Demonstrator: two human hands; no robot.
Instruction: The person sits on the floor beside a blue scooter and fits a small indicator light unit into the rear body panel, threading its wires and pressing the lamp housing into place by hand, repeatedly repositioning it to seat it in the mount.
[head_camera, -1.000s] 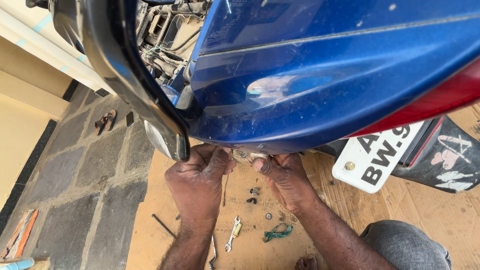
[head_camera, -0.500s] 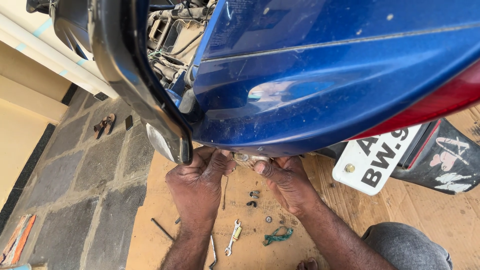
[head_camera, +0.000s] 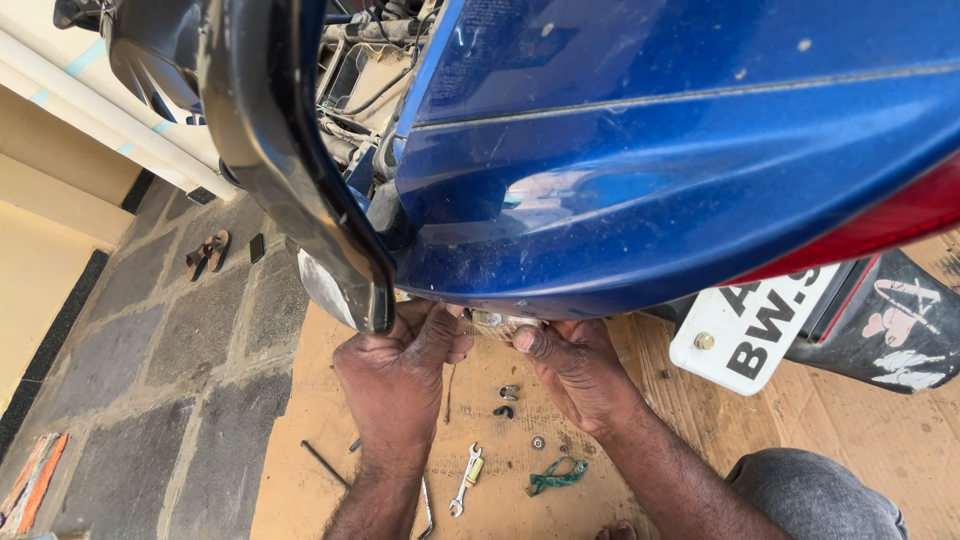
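Your left hand (head_camera: 400, 375) is raised under the lower edge of the blue panel (head_camera: 640, 170), fingers curled upward and closed around something at that edge; what it grips is hidden behind the fingers, so I cannot tell what it is. The black trim (head_camera: 290, 170) curves down just to the left of that hand and ends level with your knuckles.

Between your two hands, touching the panel's underside, sits a small pale fitting (head_camera: 497, 322), only partly visible.

Your right hand (head_camera: 575, 375) is just to the right of it, thumb and fingers bent and pressed up at the fitting. Whether they pinch it or only rest against it cannot be told.

Below and between your hands, on the cardboard (head_camera: 880, 440), lie several small dark nuts (head_camera: 506, 395). Nearer your left wrist lies a small spanner (head_camera: 466, 478); below your right wrist lies a green cord (head_camera: 556, 475).

To the right of your right hand, well apart, the white plate (head_camera: 755, 330) hangs under the red lamp (head_camera: 880, 225).
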